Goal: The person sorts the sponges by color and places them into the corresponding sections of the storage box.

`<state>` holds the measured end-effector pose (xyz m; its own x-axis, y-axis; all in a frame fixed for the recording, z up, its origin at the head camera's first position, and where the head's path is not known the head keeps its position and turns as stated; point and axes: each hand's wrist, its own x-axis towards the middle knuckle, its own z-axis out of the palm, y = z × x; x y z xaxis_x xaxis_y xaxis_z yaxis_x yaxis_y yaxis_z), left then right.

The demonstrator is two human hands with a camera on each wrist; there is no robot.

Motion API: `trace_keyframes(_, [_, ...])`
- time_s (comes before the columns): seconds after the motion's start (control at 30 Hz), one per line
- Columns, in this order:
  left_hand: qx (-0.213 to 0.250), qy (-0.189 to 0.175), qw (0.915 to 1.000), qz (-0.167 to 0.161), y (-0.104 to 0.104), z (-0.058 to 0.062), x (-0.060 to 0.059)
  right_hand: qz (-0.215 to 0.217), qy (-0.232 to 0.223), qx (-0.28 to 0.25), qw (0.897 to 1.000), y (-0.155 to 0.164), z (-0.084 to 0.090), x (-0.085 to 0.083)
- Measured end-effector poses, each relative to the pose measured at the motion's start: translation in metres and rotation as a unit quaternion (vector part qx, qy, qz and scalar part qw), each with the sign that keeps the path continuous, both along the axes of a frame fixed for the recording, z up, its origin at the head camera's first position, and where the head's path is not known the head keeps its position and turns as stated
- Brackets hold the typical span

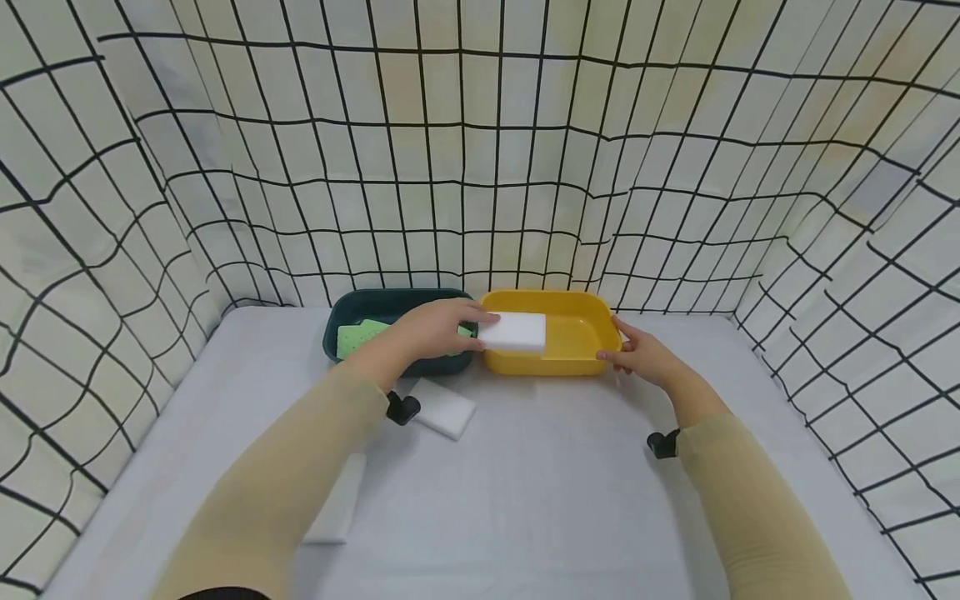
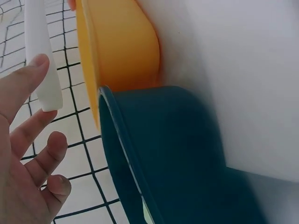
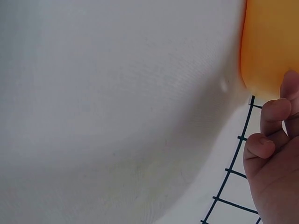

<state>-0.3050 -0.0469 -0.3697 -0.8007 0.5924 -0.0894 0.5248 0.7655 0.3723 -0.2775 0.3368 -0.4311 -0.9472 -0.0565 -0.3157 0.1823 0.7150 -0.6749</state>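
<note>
My left hand (image 1: 442,327) pinches a white sponge block (image 1: 517,332) between thumb and fingers, above the left part of a yellow plastic tub (image 1: 555,367). In the left wrist view the thumb lies on the flat side of the white sponge (image 2: 41,46), and the other fingers are bent. At the tub's right end my right hand (image 1: 637,354) grips the rim and wall, thumb at the front. The right wrist view shows the hand (image 3: 278,158) against the yellow wall (image 3: 271,42). Beneath my left hand a dark teal tub (image 1: 360,298) holds green spotted sponges (image 1: 358,336), partly hidden.
A white sponge (image 1: 444,408) lies on the white tabletop (image 1: 540,492) in front of the teal tub. Another white block (image 1: 337,508) lies nearer, partly behind my left forearm. A black-gridded white backdrop (image 1: 480,167) encloses the back and sides.
</note>
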Motion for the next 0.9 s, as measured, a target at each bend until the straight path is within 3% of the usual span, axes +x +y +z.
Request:
trace_keyframes(0.23, [-0.015,-0.014,0.9997,0.015,0.022,-0.005,-0.022,0.007,0.000,0.002,1.000,0.000,-0.002,-0.002])
trace_keyframes(0.47, [-0.028,-0.041,0.9988,0.000,0.055,-0.013,-0.035,0.012,0.004,0.006,1.000,0.002,0.001,-0.001])
trace_keyframes(0.67, [-0.044,-0.062,0.9971,0.004,0.080,-0.019,-0.039,0.010,-0.002,0.005,1.000,0.002,0.001,-0.002])
trace_keyframes(0.9, [-0.038,-0.073,0.9965,0.013,0.099,-0.006,-0.034,0.005,0.000,0.003,1.000,0.003,0.000,-0.003])
